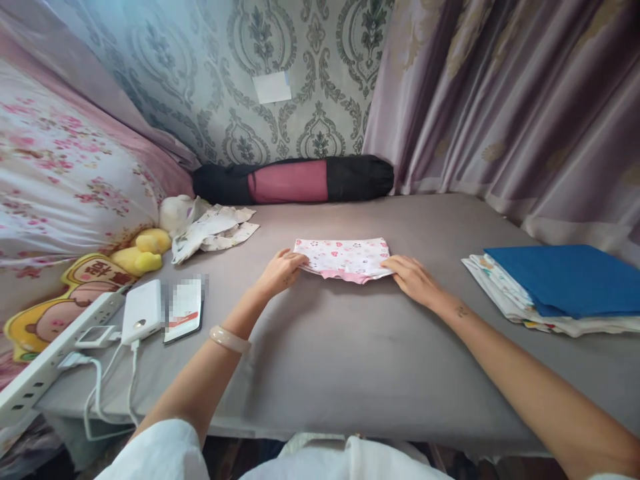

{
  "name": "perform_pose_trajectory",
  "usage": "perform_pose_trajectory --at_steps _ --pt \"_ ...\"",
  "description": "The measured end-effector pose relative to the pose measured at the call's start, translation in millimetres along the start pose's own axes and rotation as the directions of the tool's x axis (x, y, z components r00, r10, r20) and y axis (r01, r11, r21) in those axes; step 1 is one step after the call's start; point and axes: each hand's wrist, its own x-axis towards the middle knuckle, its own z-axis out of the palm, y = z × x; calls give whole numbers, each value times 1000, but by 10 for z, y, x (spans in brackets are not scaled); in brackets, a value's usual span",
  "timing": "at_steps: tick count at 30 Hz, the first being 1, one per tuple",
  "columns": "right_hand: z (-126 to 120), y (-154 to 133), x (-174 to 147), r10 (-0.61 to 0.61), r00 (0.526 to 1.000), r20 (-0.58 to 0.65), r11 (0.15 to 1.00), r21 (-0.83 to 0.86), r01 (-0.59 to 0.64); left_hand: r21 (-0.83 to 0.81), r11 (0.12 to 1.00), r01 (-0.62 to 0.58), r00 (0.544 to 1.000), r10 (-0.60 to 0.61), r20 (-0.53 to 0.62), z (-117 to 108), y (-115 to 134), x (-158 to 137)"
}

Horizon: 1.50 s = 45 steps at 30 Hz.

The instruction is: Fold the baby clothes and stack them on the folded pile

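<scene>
pinched by your left hand (284, 272) and right hand (413, 279): folded printed cloth (345, 255).
it's at the gray surface's (360, 360) middle; white power bank (142, 307) at the surface's left, blue cloth (565, 280) at its right, black-and-pink roll (290, 181) along its far edge.

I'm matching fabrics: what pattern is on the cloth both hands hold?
The cloth is white with small, scattered pink and dark motifs; best seen in the head view.
</scene>
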Motion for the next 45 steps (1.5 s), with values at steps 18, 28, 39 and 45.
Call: perform_pose_trajectory --at_steps 18,28,39,45 --pt "76 -504 472 220 975 40 975 30 -221 30 964 266 964 -265 -25 90 545 321" --pt "599 -626 981 272 944 185 962 -69 -264 151 939 310 950 -312 -13 727 693 887" --pt "635 -582 984 296 915 274 954 -34 -298 169 949 266 963 -270 -4 782 635 869" --pt "608 -542 1034 291 934 209 957 -39 -289 134 943 306 952 -298 -75 791 577 910"
